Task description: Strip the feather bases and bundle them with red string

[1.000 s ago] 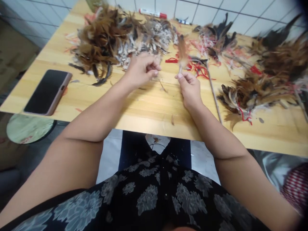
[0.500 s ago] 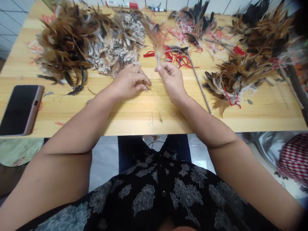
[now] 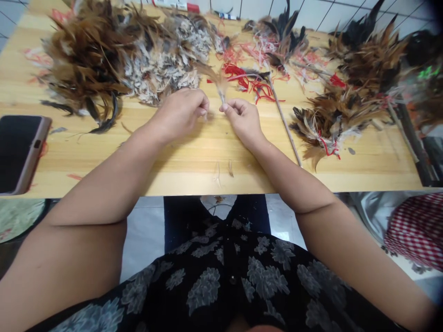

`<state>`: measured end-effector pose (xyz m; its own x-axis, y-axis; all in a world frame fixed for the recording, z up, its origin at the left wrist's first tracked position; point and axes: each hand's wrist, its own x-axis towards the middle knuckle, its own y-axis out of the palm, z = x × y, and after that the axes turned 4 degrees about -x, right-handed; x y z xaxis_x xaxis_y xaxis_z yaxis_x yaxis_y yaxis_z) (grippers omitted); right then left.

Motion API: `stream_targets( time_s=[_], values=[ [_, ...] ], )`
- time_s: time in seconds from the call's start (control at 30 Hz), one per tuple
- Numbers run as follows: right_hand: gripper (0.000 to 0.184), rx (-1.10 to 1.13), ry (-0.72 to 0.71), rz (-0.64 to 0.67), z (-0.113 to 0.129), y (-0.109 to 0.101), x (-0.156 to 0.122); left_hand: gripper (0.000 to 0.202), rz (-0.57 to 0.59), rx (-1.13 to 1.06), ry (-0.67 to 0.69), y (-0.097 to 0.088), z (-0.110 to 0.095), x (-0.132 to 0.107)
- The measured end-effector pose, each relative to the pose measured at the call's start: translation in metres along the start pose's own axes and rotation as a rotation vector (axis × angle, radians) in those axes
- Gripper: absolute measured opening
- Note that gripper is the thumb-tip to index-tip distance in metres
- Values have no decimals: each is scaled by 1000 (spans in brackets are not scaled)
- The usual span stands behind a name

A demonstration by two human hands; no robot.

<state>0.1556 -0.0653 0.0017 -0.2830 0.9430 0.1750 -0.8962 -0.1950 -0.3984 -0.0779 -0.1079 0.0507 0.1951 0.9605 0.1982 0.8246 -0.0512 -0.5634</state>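
My right hand [image 3: 242, 119] pinches the quill end of a small bunch of brown feathers [image 3: 215, 81], which leans up and to the left over the wooden table [image 3: 194, 161]. My left hand [image 3: 182, 110] is curled closed right beside it, fingertips almost touching the right hand; what it holds is too small to make out. Just beyond both hands lie a big heap of brown and grey feathers [image 3: 114, 55] and a tangle of red string [image 3: 247, 80].
A phone [image 3: 19, 150] lies face up at the table's left edge. A thin stick [image 3: 284, 122] runs diagonally right of my right hand. More feather bundles tied with red string [image 3: 332, 124] cover the right side. A marker [image 3: 175, 6] lies at the far edge.
The feather bunch in my right hand has tilted from upright to leaning left. My left hand has closed in towards the right hand. The view has shifted slightly.
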Motion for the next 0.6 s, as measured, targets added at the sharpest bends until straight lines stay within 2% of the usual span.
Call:
stream_targets(
  time_s=[0.13,0.33,0.6],
  values=[
    [61,-21,7,22,3,1,-3,32,39,88,53,1,1,3],
    [52,-1,15,35,2,3,-3,27,-48,-65,80,4,4,3],
    [41,-7,9,74,-5,5,-2,29,-71,-50,132,4,-5,-1]
  ],
)
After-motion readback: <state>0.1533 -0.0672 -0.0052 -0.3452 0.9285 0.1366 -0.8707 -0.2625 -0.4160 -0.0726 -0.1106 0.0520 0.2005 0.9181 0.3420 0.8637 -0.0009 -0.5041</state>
